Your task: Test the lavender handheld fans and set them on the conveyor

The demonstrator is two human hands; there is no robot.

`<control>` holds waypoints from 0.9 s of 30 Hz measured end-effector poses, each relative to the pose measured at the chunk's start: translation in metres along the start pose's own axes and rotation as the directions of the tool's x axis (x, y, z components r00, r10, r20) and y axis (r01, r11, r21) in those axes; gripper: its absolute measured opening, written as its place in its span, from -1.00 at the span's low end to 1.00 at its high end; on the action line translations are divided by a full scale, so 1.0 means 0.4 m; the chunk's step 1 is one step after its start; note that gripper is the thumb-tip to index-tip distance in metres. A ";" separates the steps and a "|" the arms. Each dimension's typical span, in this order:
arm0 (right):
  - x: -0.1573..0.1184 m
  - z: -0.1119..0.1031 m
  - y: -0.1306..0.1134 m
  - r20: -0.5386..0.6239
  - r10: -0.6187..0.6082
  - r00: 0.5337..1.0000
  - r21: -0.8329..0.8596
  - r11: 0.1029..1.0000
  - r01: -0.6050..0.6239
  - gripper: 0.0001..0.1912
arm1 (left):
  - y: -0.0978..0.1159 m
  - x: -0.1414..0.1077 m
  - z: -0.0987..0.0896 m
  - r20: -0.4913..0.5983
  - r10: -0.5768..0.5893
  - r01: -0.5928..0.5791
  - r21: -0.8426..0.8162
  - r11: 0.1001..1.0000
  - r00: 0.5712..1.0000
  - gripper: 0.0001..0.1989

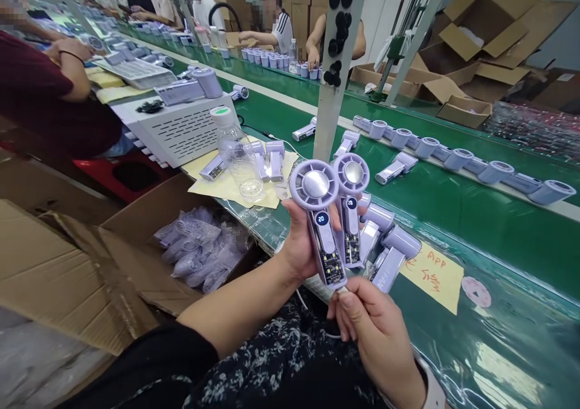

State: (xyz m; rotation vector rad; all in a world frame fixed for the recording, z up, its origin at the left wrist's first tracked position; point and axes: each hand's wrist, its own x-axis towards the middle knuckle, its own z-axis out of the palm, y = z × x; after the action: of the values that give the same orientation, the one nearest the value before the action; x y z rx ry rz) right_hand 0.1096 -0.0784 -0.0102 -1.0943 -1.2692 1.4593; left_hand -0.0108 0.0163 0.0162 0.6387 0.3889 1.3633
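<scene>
Two purple handheld fans are held upright side by side in my left hand (301,243), its fingers wrapped round them. The nearer fan (327,240) and the one behind it (352,215) both show "20" on small round displays, with circuit parts visible in their handles. At the bottom end of the nearer fan, my right hand (378,330) pinches a white cable plug (342,290) that touches the fan. More purple fans (401,243) lie on the table just behind, beside a yellow paper with red writing (435,276).
A clear bottle (240,161) stands on yellow paper left of the fans. An open carton (136,215) holds bagged items at lower left. Fans line the green conveyor (462,215). A metal post (333,95) rises ahead. Several people work around the line.
</scene>
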 end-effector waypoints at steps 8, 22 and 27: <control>0.013 0.012 0.006 -0.097 -0.086 0.992 0.019 0.996 0.088 -0.57 | -0.029 -0.002 -0.005 -0.049 0.090 -0.089 0.012 0.996 0.995 -0.23; 0.013 -0.024 -0.008 -0.091 -0.172 0.981 -0.207 0.967 0.150 -0.55 | 0.029 -0.017 0.030 0.051 0.021 -0.015 -0.112 0.994 0.998 -0.28; 0.005 -0.029 -0.001 -0.054 -0.138 0.989 -0.174 0.977 0.127 -0.54 | 0.012 -0.012 0.016 0.027 0.011 -0.009 -0.076 0.997 1.000 -0.27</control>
State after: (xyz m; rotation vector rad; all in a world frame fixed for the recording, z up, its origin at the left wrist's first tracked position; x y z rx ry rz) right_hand 0.1204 -0.0740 -0.0107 -1.1368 -1.4120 1.2238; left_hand -0.0116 0.0108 0.0237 0.5968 0.3111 1.3706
